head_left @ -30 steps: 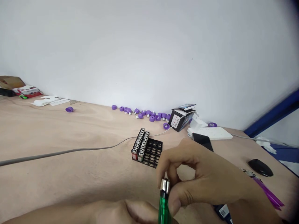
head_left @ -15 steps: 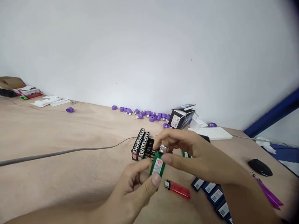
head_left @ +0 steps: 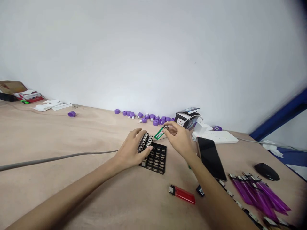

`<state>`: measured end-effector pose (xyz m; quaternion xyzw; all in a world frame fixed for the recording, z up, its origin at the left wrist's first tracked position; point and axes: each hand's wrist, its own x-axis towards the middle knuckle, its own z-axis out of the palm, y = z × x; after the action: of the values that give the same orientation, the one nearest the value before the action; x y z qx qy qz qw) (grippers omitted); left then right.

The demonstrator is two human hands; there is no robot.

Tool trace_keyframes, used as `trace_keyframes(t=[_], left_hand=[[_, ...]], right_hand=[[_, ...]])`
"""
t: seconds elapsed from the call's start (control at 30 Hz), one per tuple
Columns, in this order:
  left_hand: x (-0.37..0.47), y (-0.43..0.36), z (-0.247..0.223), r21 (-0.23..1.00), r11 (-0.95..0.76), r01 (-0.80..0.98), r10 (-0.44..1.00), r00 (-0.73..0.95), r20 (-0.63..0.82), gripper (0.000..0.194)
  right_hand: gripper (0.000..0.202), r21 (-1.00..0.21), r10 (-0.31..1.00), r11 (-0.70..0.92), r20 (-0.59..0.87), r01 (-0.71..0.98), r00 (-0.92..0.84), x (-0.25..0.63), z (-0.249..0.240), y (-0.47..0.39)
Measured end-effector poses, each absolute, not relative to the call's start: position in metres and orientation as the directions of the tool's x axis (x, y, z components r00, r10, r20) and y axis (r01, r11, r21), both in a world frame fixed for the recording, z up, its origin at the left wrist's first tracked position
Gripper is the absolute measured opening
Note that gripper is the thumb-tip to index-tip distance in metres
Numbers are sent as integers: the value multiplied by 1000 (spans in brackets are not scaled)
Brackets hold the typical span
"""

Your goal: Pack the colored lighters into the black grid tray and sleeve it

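My right hand (head_left: 178,139) pinches a green lighter (head_left: 159,133) by its metal top, with the labelled body slanting down to the left above the far side of a black grid tray (head_left: 158,159). Two rows of lighters (head_left: 145,141) stand upright in the tray's left part, metal tops up; the grid cells to their right show bare. My left hand (head_left: 131,148) is wrapped round these rows, fingers at the far left and thumb across the front, and partly hides them. A red lighter (head_left: 184,195) lies on the table nearer to me.
Purple lighters (head_left: 257,191) lie in a pile at right, beside a phone (head_left: 211,158) and a black mouse (head_left: 267,171). My right forearm partly covers dark blue lighters (head_left: 200,191). Purple caps (head_left: 152,117), a black box (head_left: 187,118) and a white power strip (head_left: 220,136) line the wall. A grey cable (head_left: 72,155) crosses the left.
Both hands have moved away from me toward the tray. My left hand has let go of the green lighter and grips the lighter rows; the right carries the lighter, now turned top-right.
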<state>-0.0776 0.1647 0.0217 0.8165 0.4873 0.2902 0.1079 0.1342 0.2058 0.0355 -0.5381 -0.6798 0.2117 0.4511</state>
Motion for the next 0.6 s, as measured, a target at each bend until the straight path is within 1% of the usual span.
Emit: trace_keyframes(t=[0.07,0.1,0.2,0.33,0.6], left_hand=[[-78,166,13,465,-471,750,882,405,242,68],[-78,166,10,468,-466,751,883,427,193,73],[-75,164,5,487,-454,747,880,460,115,75],[-72,163,5,495,-437,751,884,461,81,73],[-72,163,5,492,-441,750,882,463,85,76]], right_hand=[[22,-740,910,337,414,582,0,131,22,209],[22,-737,905,344,424,581,3,130,16,210],[24,-746,904,364,427,558,-19,126,-1,214],[23,-745,901,397,426,536,-76,119,-17,219],[26,-726,877,448,471,521,-98,109,-26,224]])
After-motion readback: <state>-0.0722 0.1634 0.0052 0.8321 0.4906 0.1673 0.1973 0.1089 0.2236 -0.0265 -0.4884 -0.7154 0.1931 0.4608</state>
